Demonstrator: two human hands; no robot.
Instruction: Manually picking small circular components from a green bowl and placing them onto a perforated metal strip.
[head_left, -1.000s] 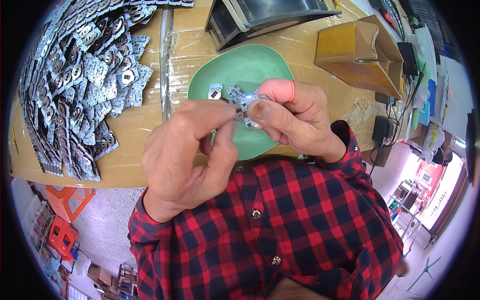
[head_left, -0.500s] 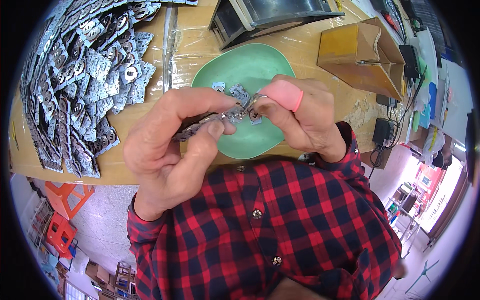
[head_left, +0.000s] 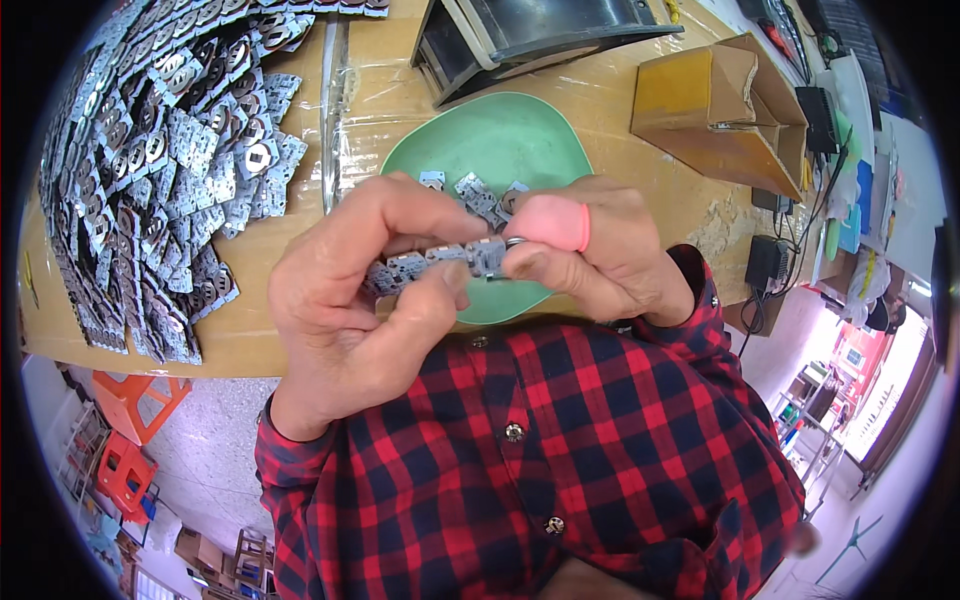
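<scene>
My left hand (head_left: 350, 290) is closed round a strip of small circuit boards (head_left: 425, 262), thumb below and fingers above. At the strip's right end my right hand (head_left: 600, 245) pinches the last board between thumb and forefinger. A pink finger cot (head_left: 550, 224) covers that forefinger. Both hands are held above a green plastic bowl (head_left: 490, 125). Several loose circuit boards (head_left: 472, 188) lie in the bowl, partly hidden behind my fingers.
A large heap of circuit-board strips (head_left: 190, 170) covers the table's left side. Beyond the bowl stands a black container (head_left: 540, 40). An open cardboard box (head_left: 690, 100) sits to the right, with black power adapters (head_left: 768, 262) and cables past it. Orange stools (head_left: 135, 405) stand on the floor at left.
The strip has turned so its flat face shows, and it lies more level. My left hand has shifted slightly right. My right fingers have rotated and moved a little lower.
</scene>
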